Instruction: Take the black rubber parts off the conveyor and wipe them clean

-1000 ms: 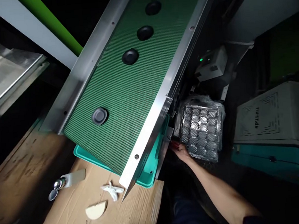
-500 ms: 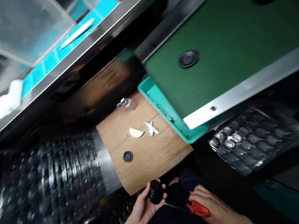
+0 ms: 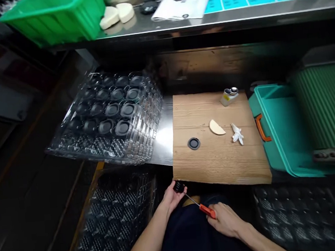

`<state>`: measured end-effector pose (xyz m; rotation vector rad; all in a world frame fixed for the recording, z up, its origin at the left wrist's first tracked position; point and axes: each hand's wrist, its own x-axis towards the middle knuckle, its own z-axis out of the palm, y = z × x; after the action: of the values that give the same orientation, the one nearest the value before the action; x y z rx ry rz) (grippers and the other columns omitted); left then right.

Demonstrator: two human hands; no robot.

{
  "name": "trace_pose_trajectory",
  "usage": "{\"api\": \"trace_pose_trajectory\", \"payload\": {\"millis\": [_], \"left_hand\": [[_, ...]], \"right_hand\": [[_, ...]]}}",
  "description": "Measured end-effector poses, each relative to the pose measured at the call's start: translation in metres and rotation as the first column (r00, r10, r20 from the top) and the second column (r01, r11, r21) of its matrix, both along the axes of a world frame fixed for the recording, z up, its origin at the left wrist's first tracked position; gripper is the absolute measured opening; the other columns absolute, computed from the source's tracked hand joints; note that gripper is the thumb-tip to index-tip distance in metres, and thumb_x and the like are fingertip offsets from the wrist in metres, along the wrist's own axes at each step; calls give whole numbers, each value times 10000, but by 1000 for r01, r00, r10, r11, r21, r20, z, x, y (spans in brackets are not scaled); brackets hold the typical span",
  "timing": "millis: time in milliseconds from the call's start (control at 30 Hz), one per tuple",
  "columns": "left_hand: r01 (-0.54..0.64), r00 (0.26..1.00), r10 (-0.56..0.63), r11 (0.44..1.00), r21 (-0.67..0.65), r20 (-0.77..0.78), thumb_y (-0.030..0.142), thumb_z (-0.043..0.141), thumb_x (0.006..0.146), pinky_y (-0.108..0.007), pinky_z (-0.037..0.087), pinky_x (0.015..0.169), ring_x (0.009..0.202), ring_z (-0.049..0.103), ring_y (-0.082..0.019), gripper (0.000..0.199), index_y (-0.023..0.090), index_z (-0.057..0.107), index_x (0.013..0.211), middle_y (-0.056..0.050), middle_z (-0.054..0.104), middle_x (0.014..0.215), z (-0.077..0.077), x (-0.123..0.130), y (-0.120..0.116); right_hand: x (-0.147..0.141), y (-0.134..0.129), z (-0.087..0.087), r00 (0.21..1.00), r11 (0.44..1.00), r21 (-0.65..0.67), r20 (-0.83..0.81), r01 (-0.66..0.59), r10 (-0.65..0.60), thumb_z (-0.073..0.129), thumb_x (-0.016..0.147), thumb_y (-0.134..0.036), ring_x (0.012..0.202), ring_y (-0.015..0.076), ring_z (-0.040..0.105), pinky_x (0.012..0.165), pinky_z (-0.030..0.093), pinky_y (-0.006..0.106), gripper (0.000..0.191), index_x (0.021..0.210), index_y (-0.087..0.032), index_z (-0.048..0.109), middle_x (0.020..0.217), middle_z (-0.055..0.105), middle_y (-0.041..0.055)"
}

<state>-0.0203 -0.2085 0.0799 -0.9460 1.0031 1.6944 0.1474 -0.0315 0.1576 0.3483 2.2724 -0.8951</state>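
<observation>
My left hand (image 3: 171, 199) is closed around a small round black ribbed part (image 3: 178, 186), just off the front edge of the cardboard sheet (image 3: 218, 164). Low in front of my body, my right hand (image 3: 227, 220) grips a red-handled tool (image 3: 206, 210) with a thin metal shaft. The shaft points at the black part; whether its tip touches cannot be made out. On the cardboard lie a flat black round part (image 3: 194, 143), a cream half-round pad (image 3: 216, 128) and a crumpled white piece (image 3: 237, 134). A small bottle (image 3: 226, 98) with metal tops stands behind them.
Stacked clear plastic trays (image 3: 112, 114) of black round parts stand left, with more trays (image 3: 111, 216) below. A teal bin (image 3: 282, 131) sits right, beside a green conveyor belt (image 3: 326, 103). Along the back runs a metal shelf (image 3: 135, 30) with a green crate (image 3: 55, 18).
My view has swung left and levelled out. The tool's shaft now shows clearly, pointing at the black part. Both hands keep hold of their things.
</observation>
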Motion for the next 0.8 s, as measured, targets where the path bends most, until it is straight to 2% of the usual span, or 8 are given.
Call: {"api": "trace_pose_trajectory", "payload": {"millis": [167,267,400,433,500,600,733,800], "left_hand": [[178,971,-180,984,-30,-160,323,767,753,-484,543,854,809,660,-194,377,145,626,1053,-95,663,936,2,-6,-29],[278,916,-292,956,-88,-276,212,872,595,-490,474,973,912,644,-208,588,176,647,1138,-94,673,1036,6,-14,-41],[456,678,-518,853,-253,-521,171,894,512,-421,361,1105,1112,596,-256,638,183,684,1114,-95,683,1129,9,-23,-45],[469,656,-543,838,-280,-525,175,894,511,-418,373,1099,1126,594,-263,636,188,684,1112,-95,684,1131,8,-25,-45],[436,749,-513,858,-272,-418,221,883,558,-441,454,1027,1071,628,-263,576,189,672,1093,-97,689,1087,6,-27,-43],[379,884,-426,894,-238,-192,346,733,779,-441,560,876,907,684,-229,312,146,628,995,-104,681,937,1,-33,-37],[335,942,-332,927,-166,49,256,570,902,-358,615,748,849,711,-220,145,144,573,993,-109,683,922,5,-44,-17],[396,917,-381,906,-148,120,279,596,886,-339,625,688,875,715,-250,194,166,576,1043,-112,692,975,16,-44,-6]], "right_hand": [[-15,-2,4,999,998,-48,23,31,-30,482,841,-345,561,108,439,570,239,265,235,666,-191,451,605,513,-18],[-23,-4,7,998,996,-74,20,54,-52,502,827,-324,544,93,414,559,237,257,232,652,-186,437,589,489,-31],[-30,-8,6,996,995,-70,45,74,-71,523,788,-292,503,85,367,532,225,253,219,620,-183,433,558,451,-36],[-30,-9,5,996,994,-72,45,83,-80,523,778,-285,497,85,366,527,223,252,209,616,-184,439,556,452,-35],[-31,-11,4,993,991,-77,42,110,-107,523,759,-280,488,87,377,515,219,250,190,608,-187,454,553,456,-33],[-30,-15,4,989,986,-81,22,148,-147,530,729,-284,468,95,398,492,215,249,180,586,-193,469,524,443,-31],[-17,-12,14,973,972,-57,-11,229,-230,559,702,-308,478,122,475,499,291,243,180,564,-198,524,497,471,-21],[3,-5,22,934,940,-77,-108,333,-340,572,712,-302,567,140,555,601,395,245,129,632,-208,607,565,554,-14]]}}
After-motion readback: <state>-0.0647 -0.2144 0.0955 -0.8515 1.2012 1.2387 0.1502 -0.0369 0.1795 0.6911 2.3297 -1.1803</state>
